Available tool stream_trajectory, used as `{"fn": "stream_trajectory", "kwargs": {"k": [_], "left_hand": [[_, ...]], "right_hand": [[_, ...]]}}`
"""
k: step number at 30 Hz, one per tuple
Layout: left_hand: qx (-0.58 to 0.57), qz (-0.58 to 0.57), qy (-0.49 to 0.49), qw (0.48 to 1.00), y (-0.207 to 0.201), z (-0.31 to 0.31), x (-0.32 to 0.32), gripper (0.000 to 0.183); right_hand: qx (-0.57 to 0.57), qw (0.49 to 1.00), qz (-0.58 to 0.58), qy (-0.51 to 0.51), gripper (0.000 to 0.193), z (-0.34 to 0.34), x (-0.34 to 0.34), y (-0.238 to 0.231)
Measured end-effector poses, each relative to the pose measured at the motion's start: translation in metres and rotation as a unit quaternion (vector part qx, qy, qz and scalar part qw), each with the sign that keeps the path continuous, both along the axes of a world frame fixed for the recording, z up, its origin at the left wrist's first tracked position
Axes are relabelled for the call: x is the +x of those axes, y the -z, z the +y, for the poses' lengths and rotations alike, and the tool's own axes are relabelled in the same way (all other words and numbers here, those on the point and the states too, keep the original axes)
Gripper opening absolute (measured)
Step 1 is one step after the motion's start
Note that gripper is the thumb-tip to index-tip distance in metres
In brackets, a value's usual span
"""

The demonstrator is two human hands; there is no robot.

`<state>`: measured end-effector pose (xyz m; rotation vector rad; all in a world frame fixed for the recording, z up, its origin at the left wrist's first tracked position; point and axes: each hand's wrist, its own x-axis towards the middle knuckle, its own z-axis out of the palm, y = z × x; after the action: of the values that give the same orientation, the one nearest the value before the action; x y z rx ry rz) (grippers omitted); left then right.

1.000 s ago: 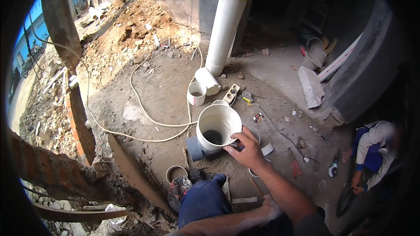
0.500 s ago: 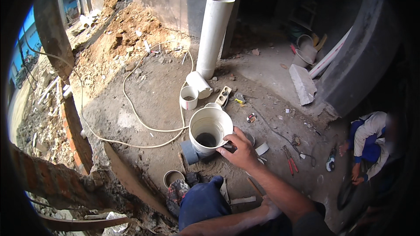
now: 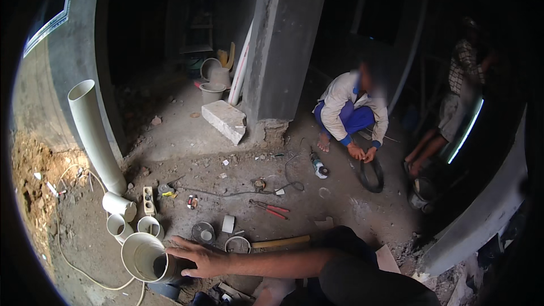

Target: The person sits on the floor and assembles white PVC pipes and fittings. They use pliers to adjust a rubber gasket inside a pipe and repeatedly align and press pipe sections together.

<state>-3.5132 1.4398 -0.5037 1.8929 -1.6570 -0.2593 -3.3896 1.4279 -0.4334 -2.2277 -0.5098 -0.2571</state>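
Note:
At the lower left, a wide white plastic pipe (image 3: 136, 256) stands with its open mouth facing up. A blue-grey pipe fitting (image 3: 165, 290) shows at its base. My right hand (image 3: 199, 258) reaches across to the pipe's right side, fingers and thumb spread apart and not wrapped around the rim. The fingertips are at the pipe's wall; whether they press on it I cannot tell. Two short white pipe pieces (image 3: 149, 226) stand just behind, and another lies on its side (image 3: 116, 205). My left hand does not show.
A tall white pipe (image 3: 95, 136) stands far left. Red-handled pliers (image 3: 271, 209), an angle grinder (image 3: 319, 166), a power strip (image 3: 149, 200) and a wooden handle (image 3: 281, 242) lie about. A squatting person (image 3: 351, 105) holds a black coil (image 3: 372, 177); another person (image 3: 462, 79) stands behind. A concrete pillar (image 3: 283, 51) rises centrally.
The view has swung to the right, bringing both people into fuller sight. My right hand has let go of the pipe's rim, its fingers now stretched out beside it.

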Motion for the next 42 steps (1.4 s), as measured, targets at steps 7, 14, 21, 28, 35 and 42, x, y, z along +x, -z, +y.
{"fn": "stream_trajectory", "kwargs": {"k": [7, 14, 21, 28, 35, 42], "left_hand": [[0.265, 0.082, 0.029, 0.960, -0.040, 0.001, 0.006, 0.019], [0.265, 0.139, -0.029, 0.954, -0.035, -0.016, 0.010, 0.031], [0.232, 0.183, -0.016, 0.955, -0.045, -0.012, 0.025, 0.023], [0.192, 0.209, 0.022, 0.959, -0.043, -0.016, 0.041, 0.025], [0.155, 0.207, 0.021, 0.966, -0.045, -0.031, 0.052, 0.022], [0.115, 0.192, -0.015, 0.975, -0.065, -0.021, 0.065, 0.022]], "right_hand": [[-0.238, 0.959, 0.098, 0.117, 0.052, -0.189, -0.100, 0.000], [-0.075, 0.864, 0.337, 0.366, 0.029, -0.310, -0.265, 0.015], [-0.038, 0.712, 0.487, 0.504, 0.028, -0.298, -0.320, 0.037], [-0.014, 0.679, 0.502, 0.535, 0.028, -0.281, -0.339, 0.036], [0.024, 0.671, 0.495, 0.552, 0.029, -0.280, -0.369, 0.043], [0.041, 0.722, 0.422, 0.546, 0.030, -0.289, -0.361, 0.045]]}}
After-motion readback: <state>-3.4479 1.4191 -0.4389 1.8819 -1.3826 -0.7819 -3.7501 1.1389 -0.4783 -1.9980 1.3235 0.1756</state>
